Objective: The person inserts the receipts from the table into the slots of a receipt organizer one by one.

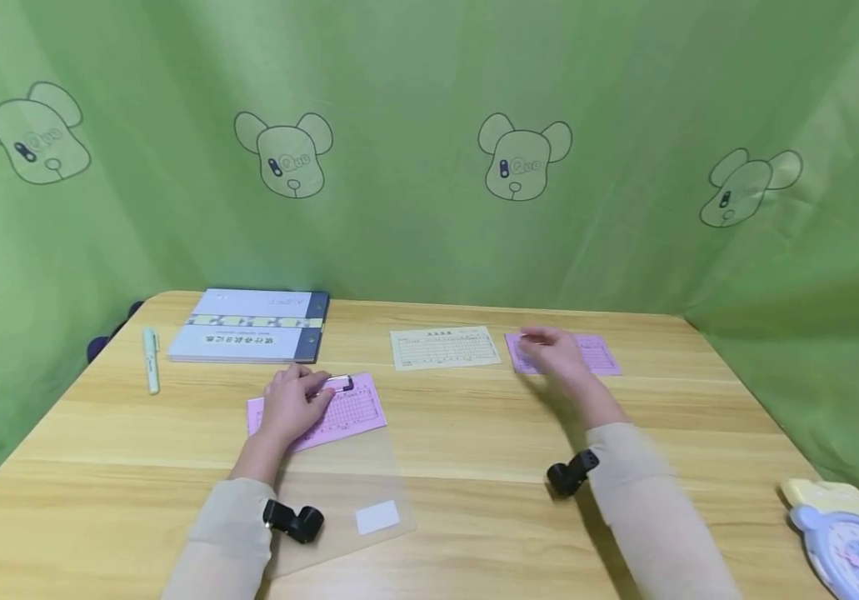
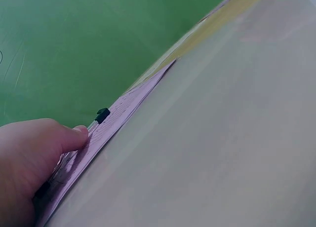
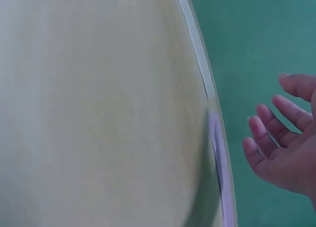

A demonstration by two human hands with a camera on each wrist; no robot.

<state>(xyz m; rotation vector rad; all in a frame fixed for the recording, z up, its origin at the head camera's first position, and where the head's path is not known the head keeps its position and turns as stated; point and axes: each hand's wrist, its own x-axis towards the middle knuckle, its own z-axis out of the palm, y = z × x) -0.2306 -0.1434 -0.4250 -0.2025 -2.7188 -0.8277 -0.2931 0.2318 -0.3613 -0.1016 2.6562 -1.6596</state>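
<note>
A pale wooden table [image 1: 474, 433] with long grain lines fills the lower view, closed in on three sides by a green fabric backdrop [image 1: 414, 217] printed with outlined bear heads. Nearest the person, a clear plastic sheet [image 1: 347, 500] with a small white label lies flat on the wood, and a pastel blue-and-yellow toy clock [image 1: 845, 537] sits at the near right corner. On the sheet's far edge rests a pink printed form slip [image 1: 339, 412], ruled in a fine grid, held under a metal clip with a black end [image 1: 341, 383]. The left hand [image 1: 290, 404] lies on this slip, fingers curled over the clip, thumb pressing the paper's edge. Farther right, the right hand [image 1: 556, 354] hovers with fingers spread and relaxed over a second pink form slip [image 1: 597, 354]; touch cannot be told through the blur. Between them lies a cream printed form sheet [image 1: 444, 347]. At the far left sit a blue-and-white bound ledger book [image 1: 252, 325] and a pale green capped pen [image 1: 151, 360].
</note>
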